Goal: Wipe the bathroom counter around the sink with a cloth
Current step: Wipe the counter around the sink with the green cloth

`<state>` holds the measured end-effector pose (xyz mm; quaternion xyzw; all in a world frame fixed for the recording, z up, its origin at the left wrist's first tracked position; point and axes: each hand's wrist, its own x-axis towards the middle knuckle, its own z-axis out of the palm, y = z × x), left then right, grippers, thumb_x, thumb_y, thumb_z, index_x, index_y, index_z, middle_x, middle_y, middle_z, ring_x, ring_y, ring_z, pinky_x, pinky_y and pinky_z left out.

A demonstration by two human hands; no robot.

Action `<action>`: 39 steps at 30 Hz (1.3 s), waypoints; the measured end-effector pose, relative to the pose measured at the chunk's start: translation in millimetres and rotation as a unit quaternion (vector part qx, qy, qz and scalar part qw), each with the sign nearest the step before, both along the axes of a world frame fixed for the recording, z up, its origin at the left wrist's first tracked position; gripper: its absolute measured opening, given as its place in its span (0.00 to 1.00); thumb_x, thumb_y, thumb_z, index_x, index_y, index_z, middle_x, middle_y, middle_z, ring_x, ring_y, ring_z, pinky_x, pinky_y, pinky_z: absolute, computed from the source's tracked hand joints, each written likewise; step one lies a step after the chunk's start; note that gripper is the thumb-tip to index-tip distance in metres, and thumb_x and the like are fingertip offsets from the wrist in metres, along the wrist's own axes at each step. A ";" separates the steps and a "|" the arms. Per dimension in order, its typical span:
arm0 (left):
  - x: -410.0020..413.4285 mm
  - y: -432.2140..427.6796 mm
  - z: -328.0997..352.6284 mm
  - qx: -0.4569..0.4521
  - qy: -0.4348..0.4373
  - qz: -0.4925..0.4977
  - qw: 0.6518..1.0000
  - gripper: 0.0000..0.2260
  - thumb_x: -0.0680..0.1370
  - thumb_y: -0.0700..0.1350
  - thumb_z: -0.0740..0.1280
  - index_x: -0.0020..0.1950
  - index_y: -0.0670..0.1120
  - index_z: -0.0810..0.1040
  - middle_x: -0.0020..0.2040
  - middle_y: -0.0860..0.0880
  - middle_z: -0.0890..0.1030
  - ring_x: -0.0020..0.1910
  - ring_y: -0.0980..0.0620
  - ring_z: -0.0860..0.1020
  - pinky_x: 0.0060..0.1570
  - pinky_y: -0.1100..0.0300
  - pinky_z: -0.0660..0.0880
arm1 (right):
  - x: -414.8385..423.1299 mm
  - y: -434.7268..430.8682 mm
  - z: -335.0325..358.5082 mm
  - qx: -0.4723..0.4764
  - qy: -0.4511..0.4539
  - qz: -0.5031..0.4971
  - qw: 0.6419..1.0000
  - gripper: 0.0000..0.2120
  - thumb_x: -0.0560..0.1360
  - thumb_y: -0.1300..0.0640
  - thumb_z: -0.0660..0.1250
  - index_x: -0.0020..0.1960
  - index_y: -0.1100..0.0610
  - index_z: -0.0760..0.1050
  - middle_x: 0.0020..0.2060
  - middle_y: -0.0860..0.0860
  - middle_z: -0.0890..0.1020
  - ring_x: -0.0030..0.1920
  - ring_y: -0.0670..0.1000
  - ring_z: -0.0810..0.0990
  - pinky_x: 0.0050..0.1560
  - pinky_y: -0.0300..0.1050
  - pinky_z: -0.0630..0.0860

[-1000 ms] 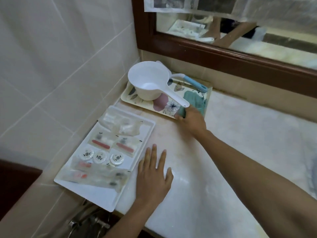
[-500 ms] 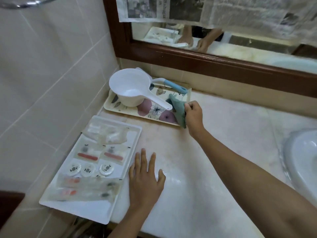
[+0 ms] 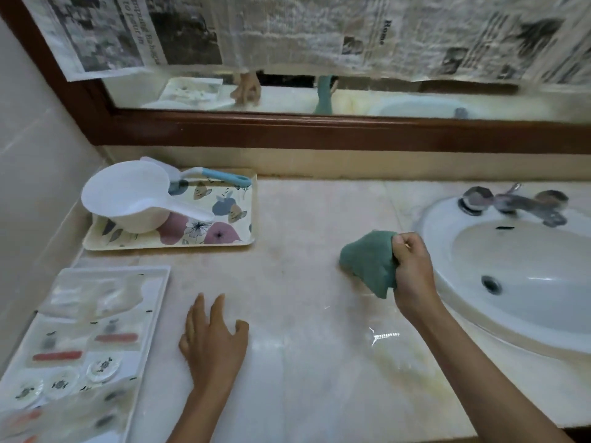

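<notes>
Two bare hands are over the pale stone counter (image 3: 303, 251). The right hand (image 3: 412, 273) is curled tight around the upper edge of a teal cloth (image 3: 367, 263) and holds it just left of the white sink (image 3: 543, 302). The left hand (image 3: 212, 343) lies flat on the counter with straight, spread fingers and grips nothing, near the white tray (image 3: 161, 276) of wrapped toiletries at the front left. The cloth hangs from the fist in a loose bunch, and it cannot be told whether its lower folds touch the surface or hang just above it. It looks soft, light and limp, probably a towelling weave that drapes rather than holding a shape, so it should neither slip nor be harmed by a firm squeeze. Pinched at one edge like this, it would likely drag only a narrow fold over the stone. Spreading it and pressing it under a flat palm would probably give a broader wipe. The wiping seems barely begun, with the open stretch between the sink and the floral tray (image 3: 233, 231) the likely first pass. That tray carries a white dipper (image 3: 128, 199) and sits well apart from the cloth, against the back wall below the mirror (image 3: 319, 97), so strokes to the left need to stop short of it, and those to the right must follow the sink's curved rim below the faucet (image 3: 511, 203)
</notes>
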<state>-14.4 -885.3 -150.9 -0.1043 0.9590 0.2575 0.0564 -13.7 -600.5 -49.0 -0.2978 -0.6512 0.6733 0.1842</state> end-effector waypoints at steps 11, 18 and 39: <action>-42.4 96.2 -0.1 0.004 0.073 -0.122 0.990 0.23 0.76 0.46 0.67 0.71 0.49 0.71 0.77 0.48 0.60 0.75 0.47 0.59 0.68 0.44 0.60 | 65.8 76.7 -94.2 0.429 -0.123 0.325 0.834 0.21 0.74 0.39 0.54 0.48 0.55 0.76 0.71 0.47 0.69 0.74 0.49 0.62 0.69 0.43 0.61; -73.6 97.6 -21.4 -0.119 0.076 -0.142 0.980 0.28 0.75 0.58 0.49 0.74 0.51 0.66 0.77 0.46 0.61 0.76 0.44 0.58 0.66 0.42 0.62 | 10.3 52.3 -105.9 0.478 -0.305 0.181 0.804 0.39 0.73 0.34 0.41 0.76 0.56 0.52 0.78 0.56 0.46 0.76 0.62 0.42 0.75 0.56 0.46; -79.5 95.7 -30.0 -0.113 0.076 -0.139 0.981 0.27 0.76 0.57 0.51 0.74 0.53 0.64 0.79 0.48 0.58 0.77 0.47 0.55 0.67 0.42 0.58 | -6.2 6.4 -129.5 0.576 -0.161 0.344 0.724 0.28 0.80 0.43 0.51 0.78 0.45 0.49 0.78 0.45 0.49 0.78 0.56 0.43 0.75 0.56 0.47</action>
